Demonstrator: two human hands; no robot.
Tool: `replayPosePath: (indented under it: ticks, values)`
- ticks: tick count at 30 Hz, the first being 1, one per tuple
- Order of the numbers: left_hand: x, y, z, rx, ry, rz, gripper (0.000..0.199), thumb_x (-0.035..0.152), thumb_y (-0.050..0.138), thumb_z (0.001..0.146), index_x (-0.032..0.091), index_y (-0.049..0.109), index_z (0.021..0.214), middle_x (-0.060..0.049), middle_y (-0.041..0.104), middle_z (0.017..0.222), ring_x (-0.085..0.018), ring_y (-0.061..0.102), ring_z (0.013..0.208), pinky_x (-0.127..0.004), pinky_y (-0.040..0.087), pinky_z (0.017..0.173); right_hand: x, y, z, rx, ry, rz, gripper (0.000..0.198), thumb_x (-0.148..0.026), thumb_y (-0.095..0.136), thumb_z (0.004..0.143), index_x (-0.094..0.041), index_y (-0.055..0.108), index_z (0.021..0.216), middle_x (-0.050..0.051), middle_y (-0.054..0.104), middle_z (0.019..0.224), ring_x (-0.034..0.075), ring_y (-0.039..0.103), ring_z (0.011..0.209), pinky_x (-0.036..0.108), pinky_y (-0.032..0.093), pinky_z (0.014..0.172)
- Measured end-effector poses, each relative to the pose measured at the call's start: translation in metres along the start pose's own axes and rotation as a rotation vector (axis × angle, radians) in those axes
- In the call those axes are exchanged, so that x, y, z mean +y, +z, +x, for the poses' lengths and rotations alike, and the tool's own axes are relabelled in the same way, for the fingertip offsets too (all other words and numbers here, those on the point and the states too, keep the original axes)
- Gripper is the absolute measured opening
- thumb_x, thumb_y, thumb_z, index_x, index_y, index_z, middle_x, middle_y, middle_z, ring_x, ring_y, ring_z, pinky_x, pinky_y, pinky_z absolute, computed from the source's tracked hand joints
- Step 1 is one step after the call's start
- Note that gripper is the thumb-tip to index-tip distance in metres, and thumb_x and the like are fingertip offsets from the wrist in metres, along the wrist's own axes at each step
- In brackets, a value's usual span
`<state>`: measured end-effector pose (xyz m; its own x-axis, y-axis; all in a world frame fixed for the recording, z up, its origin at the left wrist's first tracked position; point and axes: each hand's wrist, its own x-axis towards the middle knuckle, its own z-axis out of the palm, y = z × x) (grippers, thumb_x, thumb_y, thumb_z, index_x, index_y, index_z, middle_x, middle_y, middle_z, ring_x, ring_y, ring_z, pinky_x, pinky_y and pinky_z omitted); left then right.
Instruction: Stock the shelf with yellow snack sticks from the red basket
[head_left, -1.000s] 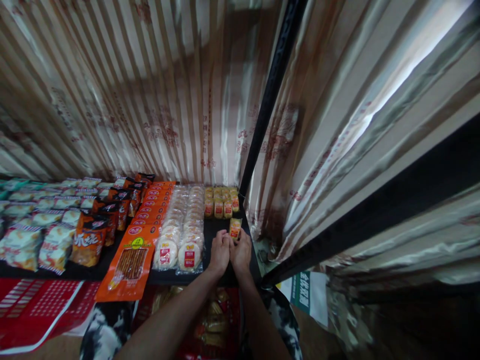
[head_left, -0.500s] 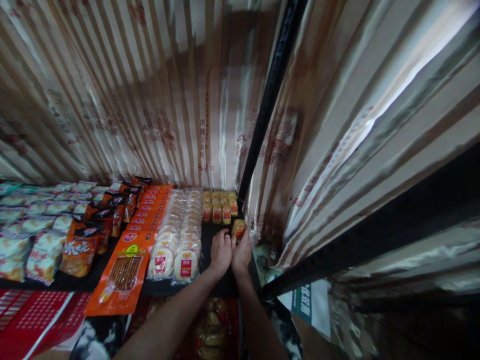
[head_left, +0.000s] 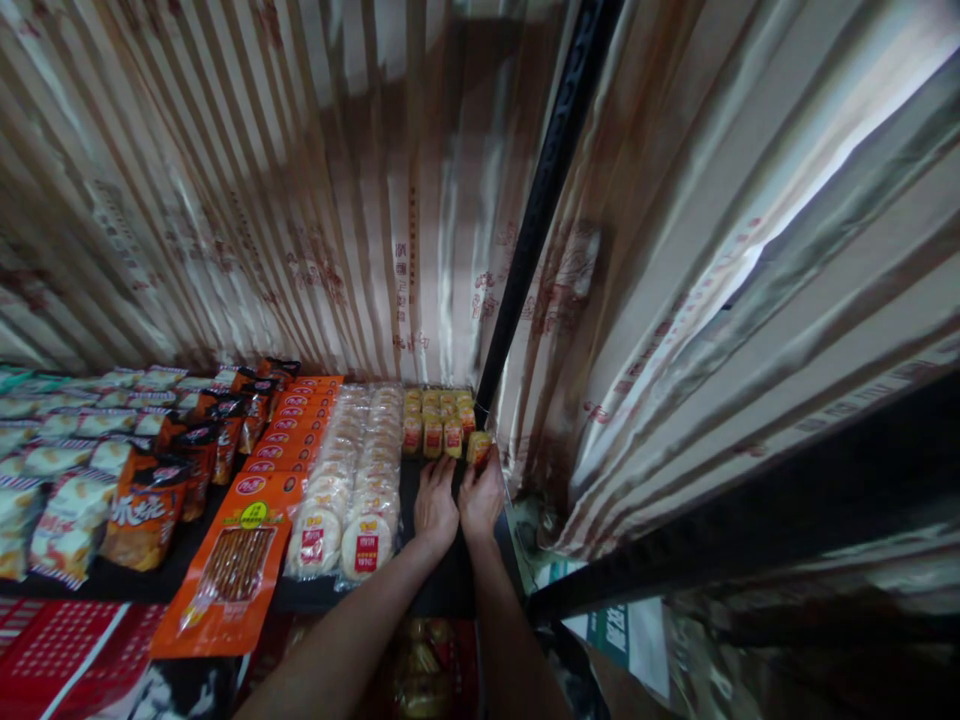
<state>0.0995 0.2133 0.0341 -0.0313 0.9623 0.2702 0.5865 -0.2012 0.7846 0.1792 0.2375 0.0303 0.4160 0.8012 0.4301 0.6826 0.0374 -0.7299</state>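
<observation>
At the right end of the black shelf [head_left: 442,590], my right hand [head_left: 482,495] has its fingers closed around a small yellow snack packet [head_left: 478,447] with a red label. The packet stands just right of the front of a block of matching yellow packets [head_left: 433,437]. My left hand [head_left: 437,505] is beside it, palm down with fingers stretched forward, the tips at the front of that block. It holds nothing that I can see. Two rows of clear-wrapped round white crackers [head_left: 366,545] lie to the left of my left hand.
Left along the shelf are orange stick-snack bags [head_left: 232,560], brown-orange bags [head_left: 146,510] and white snack bags [head_left: 71,530]. A black post [head_left: 517,270] rises at the corner before pleated curtains [head_left: 337,200]. Below left sits a red basket [head_left: 67,650].
The yellow packet in my right hand has moved back against the right side of the block. My left hand has left that packet, its fingers now extended toward the block's front.
</observation>
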Motion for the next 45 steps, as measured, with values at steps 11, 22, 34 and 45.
replayPosePath:
  ticks: [11, 22, 34, 45]
  values:
    - [-0.005, 0.005, 0.0, -0.051, 0.101, 0.297, 0.042, 0.018, 0.035, 0.085, 0.013, 0.045, 0.126, -0.006, 0.045, 0.132, -0.023, 0.039, 0.119, -0.037, 0.035, 0.102, -0.001, 0.014, 0.014, 0.021, -0.004, -0.022, 0.051, -0.023, 0.036, 0.079, -0.007, 0.039, 0.127, 0.017, 0.05, 0.124, 0.025, 0.047, 0.113, 0.038, 0.036, 0.095]
    - [-0.01, 0.009, -0.001, -0.032, 0.148, 0.397, 0.042, 0.017, 0.037, 0.085, 0.013, 0.045, 0.126, -0.008, 0.047, 0.13, -0.021, 0.042, 0.117, -0.037, 0.036, 0.101, 0.006, 0.019, 0.016, -0.029, -0.044, 0.034, 0.047, -0.02, 0.037, 0.078, -0.009, 0.045, 0.123, 0.015, 0.055, 0.117, 0.022, 0.049, 0.107, 0.037, 0.038, 0.094]
    - [-0.009, 0.008, -0.001, -0.069, 0.136, 0.412, 0.042, 0.017, 0.04, 0.084, 0.011, 0.046, 0.125, -0.009, 0.047, 0.131, -0.022, 0.041, 0.119, -0.037, 0.036, 0.102, 0.013, 0.023, 0.016, -0.046, -0.083, 0.051, 0.045, -0.02, 0.036, 0.079, -0.008, 0.05, 0.12, 0.015, 0.054, 0.117, 0.022, 0.048, 0.108, 0.037, 0.037, 0.095]
    - [-0.011, 0.01, -0.003, -0.041, 0.128, 0.374, 0.041, 0.014, 0.04, 0.083, 0.011, 0.047, 0.123, -0.01, 0.046, 0.131, -0.022, 0.04, 0.121, -0.039, 0.037, 0.102, 0.014, 0.025, 0.013, -0.018, -0.04, 0.076, 0.043, -0.023, 0.034, 0.08, -0.011, 0.054, 0.116, 0.014, 0.054, 0.115, 0.021, 0.046, 0.109, 0.039, 0.036, 0.096]
